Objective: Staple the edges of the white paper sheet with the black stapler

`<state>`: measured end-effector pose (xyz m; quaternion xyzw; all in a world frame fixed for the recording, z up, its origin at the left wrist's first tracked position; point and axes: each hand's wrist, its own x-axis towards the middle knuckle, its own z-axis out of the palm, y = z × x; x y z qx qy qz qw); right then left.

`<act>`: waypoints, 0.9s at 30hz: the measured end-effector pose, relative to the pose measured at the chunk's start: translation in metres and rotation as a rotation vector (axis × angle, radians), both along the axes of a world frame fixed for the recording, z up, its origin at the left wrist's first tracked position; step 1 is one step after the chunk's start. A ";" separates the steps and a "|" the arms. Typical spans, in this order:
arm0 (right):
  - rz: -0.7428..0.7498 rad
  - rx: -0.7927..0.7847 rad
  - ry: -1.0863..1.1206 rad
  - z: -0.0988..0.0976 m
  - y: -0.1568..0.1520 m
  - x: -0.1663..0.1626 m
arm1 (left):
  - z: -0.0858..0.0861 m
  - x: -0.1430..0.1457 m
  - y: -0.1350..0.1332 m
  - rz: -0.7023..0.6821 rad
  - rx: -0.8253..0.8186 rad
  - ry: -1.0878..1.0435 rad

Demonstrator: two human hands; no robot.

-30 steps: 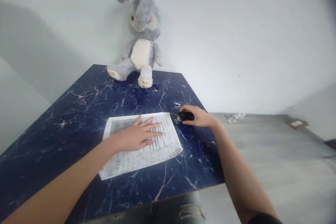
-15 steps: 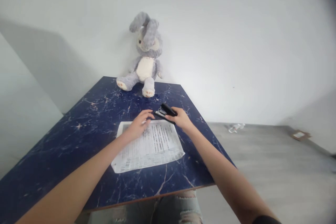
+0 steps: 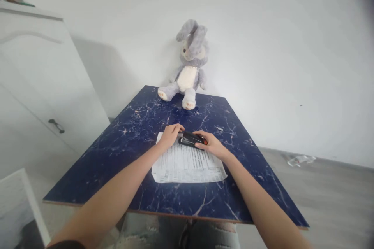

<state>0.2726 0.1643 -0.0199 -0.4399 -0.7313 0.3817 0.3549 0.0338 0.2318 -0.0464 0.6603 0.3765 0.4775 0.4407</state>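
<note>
Printed paper sheets lie on a dark blue marbled table. My right hand is closed on a black stapler lying across the far edge of the sheets. My left hand rests with curled fingers on the far left corner of the paper, touching the stapler's front end.
A grey plush rabbit sits at the table's far edge against the white wall. A white cabinet stands to the left. A clear plastic item lies on the grey floor at the right.
My right hand lifted the stapler from the table beside the paper and brought it down onto the sheets' far edge. My left hand slid from the page's middle to its far corner.
</note>
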 end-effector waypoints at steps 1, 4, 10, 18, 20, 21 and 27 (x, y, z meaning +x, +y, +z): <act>0.061 -0.067 0.114 0.000 0.001 0.005 | 0.000 0.001 0.000 -0.011 -0.009 -0.001; 0.139 -0.220 0.357 -0.002 0.004 0.019 | -0.001 0.001 0.004 -0.055 -0.136 -0.113; 0.151 -0.285 0.446 -0.007 0.004 0.025 | 0.001 -0.001 0.008 -0.088 -0.202 -0.164; -0.050 -0.006 0.091 -0.002 0.010 0.034 | -0.002 0.000 0.014 -0.082 -0.181 -0.099; -0.305 0.135 -0.071 -0.003 0.017 0.044 | 0.002 -0.002 0.011 -0.059 -0.080 0.019; -0.441 0.201 -0.145 -0.004 0.020 0.051 | 0.005 -0.004 0.008 -0.048 -0.004 0.094; -0.650 0.272 -0.266 -0.023 0.038 0.082 | 0.014 -0.006 -0.006 -0.059 0.121 0.202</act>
